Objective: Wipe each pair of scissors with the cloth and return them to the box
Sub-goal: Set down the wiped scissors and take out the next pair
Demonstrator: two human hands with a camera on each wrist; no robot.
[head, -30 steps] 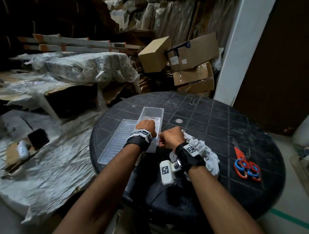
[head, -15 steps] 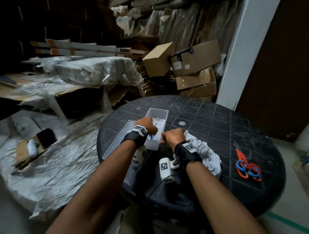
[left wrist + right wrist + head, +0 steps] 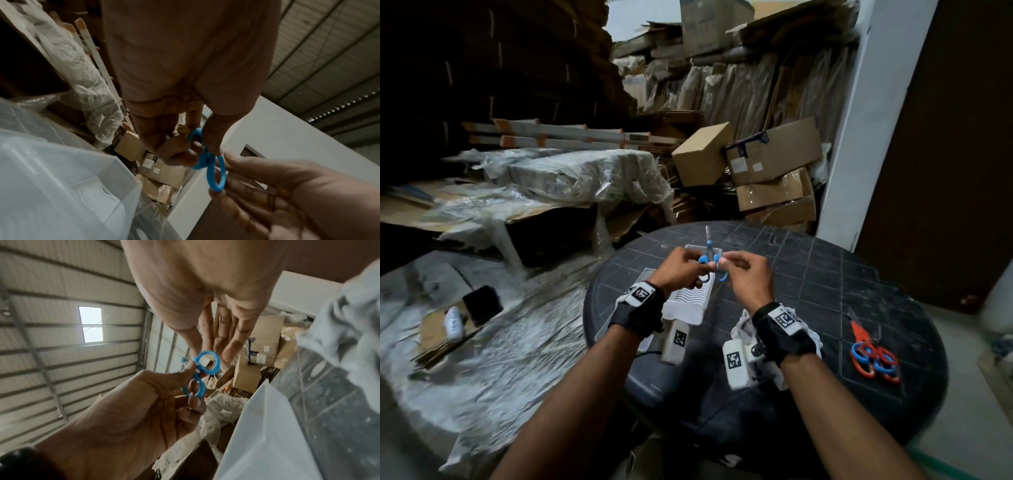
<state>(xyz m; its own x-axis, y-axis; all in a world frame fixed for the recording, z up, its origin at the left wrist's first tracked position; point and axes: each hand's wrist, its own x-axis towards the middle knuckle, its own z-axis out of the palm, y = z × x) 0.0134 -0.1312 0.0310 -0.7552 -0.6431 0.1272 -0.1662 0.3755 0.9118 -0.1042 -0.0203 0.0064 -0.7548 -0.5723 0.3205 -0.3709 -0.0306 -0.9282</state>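
Note:
A pair of blue-handled scissors (image 3: 710,261) is held up over the clear plastic box (image 3: 690,303), blades closed and pointing up and away. My left hand (image 3: 688,267) grips one handle loop, with a finger through it in the right wrist view. My right hand (image 3: 729,265) pinches the other loop (image 3: 205,363) between thumb and fingertips. The white cloth (image 3: 810,339) lies crumpled on the table under my right wrist. A red and blue bunch of scissors (image 3: 873,356) lies on the table's right side.
The round dark table (image 3: 825,274) carries the box, with the clear lid (image 3: 648,275) beside it on the left. Stacked cardboard boxes (image 3: 774,164) and plastic-wrapped bundles (image 3: 585,174) crowd the space behind. A white pillar (image 3: 859,137) stands at the right.
Both hands have risen from the near end of the box and now hold the blue scissors above it. The view has tilted upward.

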